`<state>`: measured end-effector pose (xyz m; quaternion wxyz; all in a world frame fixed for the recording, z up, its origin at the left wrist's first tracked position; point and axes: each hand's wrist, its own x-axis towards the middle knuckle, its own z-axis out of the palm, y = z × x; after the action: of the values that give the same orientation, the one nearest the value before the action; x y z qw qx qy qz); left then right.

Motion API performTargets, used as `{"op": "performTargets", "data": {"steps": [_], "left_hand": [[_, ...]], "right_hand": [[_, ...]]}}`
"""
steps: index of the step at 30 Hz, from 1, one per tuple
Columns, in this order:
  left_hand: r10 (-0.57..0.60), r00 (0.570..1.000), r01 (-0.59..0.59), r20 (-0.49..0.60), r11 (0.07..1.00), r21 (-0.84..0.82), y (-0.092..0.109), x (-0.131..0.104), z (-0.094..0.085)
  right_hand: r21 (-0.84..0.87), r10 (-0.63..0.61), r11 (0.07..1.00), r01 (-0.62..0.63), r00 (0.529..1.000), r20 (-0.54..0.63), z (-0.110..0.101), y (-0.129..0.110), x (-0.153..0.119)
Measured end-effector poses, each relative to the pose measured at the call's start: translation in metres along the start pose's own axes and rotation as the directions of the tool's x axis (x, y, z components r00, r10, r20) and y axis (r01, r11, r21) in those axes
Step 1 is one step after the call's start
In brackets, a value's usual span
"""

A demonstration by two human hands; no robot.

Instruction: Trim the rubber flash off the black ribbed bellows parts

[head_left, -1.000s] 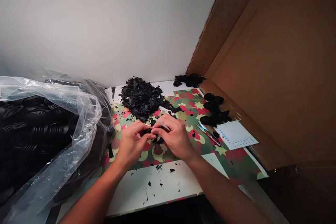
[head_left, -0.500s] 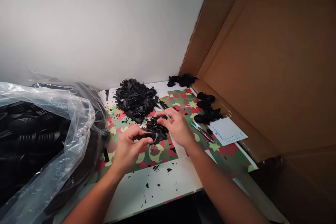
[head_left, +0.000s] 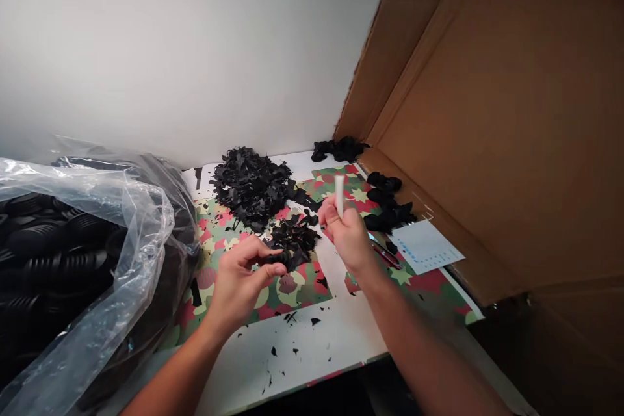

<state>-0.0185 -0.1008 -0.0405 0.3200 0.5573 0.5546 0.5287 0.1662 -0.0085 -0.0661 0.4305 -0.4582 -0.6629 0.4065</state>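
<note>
Between thumb and fingers my left hand (head_left: 246, 276) pinches a small black ribbed rubber part (head_left: 279, 258), mostly covered by the fingers. Just beyond it lies a small heap of black scraps (head_left: 297, 237). My right hand (head_left: 348, 231) is closed around a slim whitish stick-like tool (head_left: 340, 194), its pale end pointing up. Whether the tool has a blade, I cannot tell. The two hands are apart, over a camouflage-patterned sheet (head_left: 287, 292).
A larger pile of black scraps (head_left: 253, 185) lies near the wall. At left stands a clear plastic bag (head_left: 146, 234) full of black ribbed parts (head_left: 58, 240). To the right are black clumps (head_left: 390, 216), a red-handled tool (head_left: 387, 253), a white card (head_left: 429, 247) and cardboard (head_left: 502, 123).
My right hand has moved right, away from my left hand, and the tool has swung from slanting left to upright. My left hand has barely moved and keeps the black part.
</note>
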Motion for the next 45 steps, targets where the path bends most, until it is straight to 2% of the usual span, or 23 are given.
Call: {"op": "performTargets", "data": {"steps": [2,4,6,8,10,13,18,22,25,27,29,32,35,38,42,45], "left_hand": [[-0.017,0.999,0.014,-0.035,0.996,-0.083,-0.002,0.001,-0.001],[-0.025,0.998,0.017,-0.058,0.991,-0.133,-0.003,0.002,-0.002],[-0.028,0.997,0.016,-0.076,0.988,-0.155,-0.003,0.002,-0.002],[-0.026,0.996,0.012,-0.090,0.987,-0.159,-0.003,0.002,-0.002],[-0.032,0.995,0.016,-0.096,0.987,-0.158,-0.003,0.003,-0.002],[-0.093,0.994,0.075,-0.059,0.964,-0.256,-0.003,0.003,0.001],[-0.267,0.962,0.254,0.055,0.800,-0.543,-0.001,0.000,0.010],[-0.383,0.921,0.351,0.079,0.723,-0.595,-0.002,-0.002,0.014],[-0.397,0.916,0.347,0.057,0.715,-0.607,-0.004,0.000,0.010],[-0.350,0.937,0.281,-0.008,0.767,-0.577,-0.005,0.003,0.005],[-0.236,0.969,0.179,-0.069,0.870,-0.460,-0.008,0.005,0.000],[-0.029,0.997,0.013,-0.078,0.981,-0.192,-0.010,0.002,-0.001],[0.079,0.995,-0.083,-0.067,0.995,-0.064,-0.010,-0.004,0.004],[0.096,0.989,-0.102,-0.109,0.993,-0.050,-0.006,-0.007,0.006],[0.015,0.985,-0.006,-0.169,0.999,0.053,-0.002,-0.005,0.003],[-0.008,0.985,0.015,-0.172,0.999,0.042,-0.002,-0.006,0.002]], "right_hand": [[-0.123,-0.026,0.992,0.026,1.000,-0.002,-0.005,0.003,0.002],[-0.155,-0.038,0.987,0.043,0.999,0.034,-0.003,-0.001,-0.001],[-0.046,0.016,0.999,-0.010,0.989,0.150,0.002,-0.010,-0.008],[0.100,0.075,0.989,-0.112,0.947,0.314,0.007,-0.020,-0.015],[0.201,0.089,0.962,-0.183,0.910,0.405,0.010,-0.029,-0.019],[0.325,0.057,0.925,-0.197,0.918,0.393,0.012,-0.035,-0.022],[0.499,0.095,0.814,-0.296,0.917,0.388,0.013,-0.036,-0.025],[0.546,0.145,0.749,-0.375,0.897,0.418,0.015,-0.039,-0.026],[0.569,0.148,0.731,-0.376,0.902,0.406,0.013,-0.037,-0.024],[0.585,0.162,0.738,-0.336,0.930,0.330,0.010,-0.033,-0.022],[0.560,0.174,0.773,-0.298,0.948,0.265,0.008,-0.029,-0.020],[0.427,0.148,0.859,-0.281,0.936,0.318,0.008,-0.028,-0.019],[0.319,0.127,0.915,-0.247,0.927,0.352,0.013,-0.032,-0.021],[0.315,0.105,0.927,-0.204,0.947,0.305,0.019,-0.033,-0.024],[0.337,0.024,0.935,-0.111,0.967,0.252,0.025,-0.028,-0.028],[0.341,-0.043,0.939,-0.050,0.965,0.260,0.026,-0.025,-0.028]]}}
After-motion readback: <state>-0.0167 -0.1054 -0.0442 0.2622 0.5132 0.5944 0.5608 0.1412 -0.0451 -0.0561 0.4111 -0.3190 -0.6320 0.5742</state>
